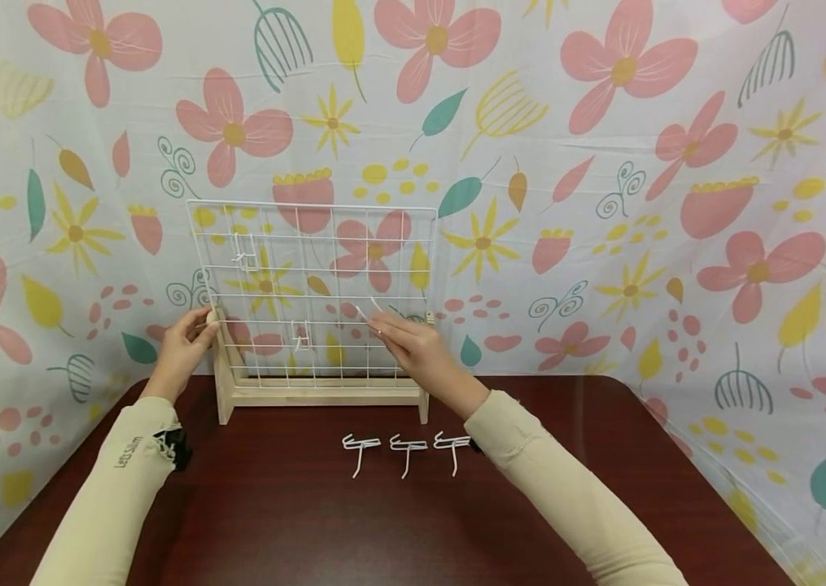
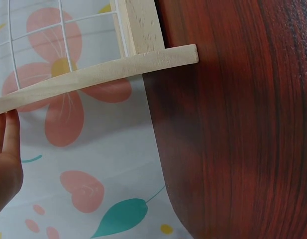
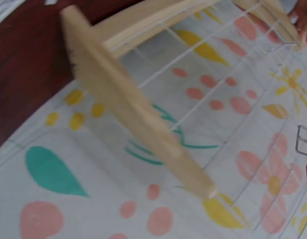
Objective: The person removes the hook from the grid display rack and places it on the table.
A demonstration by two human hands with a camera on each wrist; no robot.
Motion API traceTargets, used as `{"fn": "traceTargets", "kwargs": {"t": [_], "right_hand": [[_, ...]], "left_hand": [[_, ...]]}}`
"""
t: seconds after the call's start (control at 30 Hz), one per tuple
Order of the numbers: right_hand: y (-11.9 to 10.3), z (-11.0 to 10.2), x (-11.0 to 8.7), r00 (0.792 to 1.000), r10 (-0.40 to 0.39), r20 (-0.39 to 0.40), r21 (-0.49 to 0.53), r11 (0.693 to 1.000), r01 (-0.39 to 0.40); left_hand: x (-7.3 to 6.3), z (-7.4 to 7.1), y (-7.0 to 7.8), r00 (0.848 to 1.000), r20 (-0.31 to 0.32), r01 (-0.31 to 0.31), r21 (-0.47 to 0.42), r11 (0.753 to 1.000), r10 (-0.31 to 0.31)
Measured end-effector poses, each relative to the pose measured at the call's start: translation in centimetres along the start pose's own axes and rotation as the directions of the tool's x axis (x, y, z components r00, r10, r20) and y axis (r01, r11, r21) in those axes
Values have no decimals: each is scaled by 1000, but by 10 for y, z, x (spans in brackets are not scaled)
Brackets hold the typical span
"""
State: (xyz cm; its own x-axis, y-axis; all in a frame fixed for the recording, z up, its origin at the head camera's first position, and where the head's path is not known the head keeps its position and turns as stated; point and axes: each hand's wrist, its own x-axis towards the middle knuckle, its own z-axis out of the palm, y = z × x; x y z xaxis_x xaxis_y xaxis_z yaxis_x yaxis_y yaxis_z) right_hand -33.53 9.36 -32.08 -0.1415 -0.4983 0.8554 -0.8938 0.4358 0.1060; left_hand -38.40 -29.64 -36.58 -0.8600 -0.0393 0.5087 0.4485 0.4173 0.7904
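Note:
A white wire grid (image 1: pixel 310 204) stands in a pale wooden stand (image 1: pixel 325 397) on the table. My left hand (image 1: pixel 180 350) grips the stand's left upright near its top; in the left wrist view, its fingers (image 2: pixel 12 130) lie against the upright's outer side. In front of the grid's right half, my right hand (image 1: pixel 423 354) pinches a white wire hook (image 1: pixel 362 312), its prongs pointing up and left. The right wrist view catches part of this hook (image 3: pixel 298 140) at its right edge. One hook (image 1: pixel 243 259) hangs at the grid's upper left, another (image 1: pixel 301 334) lower, near the middle.
Three more white hooks, a left one (image 1: pixel 361 444), a middle one (image 1: pixel 408 444) and a right one (image 1: pixel 452 443), lie in a row before the stand. The dark red table (image 1: pixel 273 505) reaches back to a flower-patterned cloth (image 1: pixel 530 325) behind the grid.

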Motion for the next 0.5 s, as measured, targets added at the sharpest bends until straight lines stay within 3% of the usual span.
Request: {"fn": "traceTargets", "kwargs": {"t": [0.5], "right_hand": [[5,-25,-37,996,-37,80,-80,996,44]], "left_hand": [[0,-1,1,1000,6,15,12,1000,-15]]}}
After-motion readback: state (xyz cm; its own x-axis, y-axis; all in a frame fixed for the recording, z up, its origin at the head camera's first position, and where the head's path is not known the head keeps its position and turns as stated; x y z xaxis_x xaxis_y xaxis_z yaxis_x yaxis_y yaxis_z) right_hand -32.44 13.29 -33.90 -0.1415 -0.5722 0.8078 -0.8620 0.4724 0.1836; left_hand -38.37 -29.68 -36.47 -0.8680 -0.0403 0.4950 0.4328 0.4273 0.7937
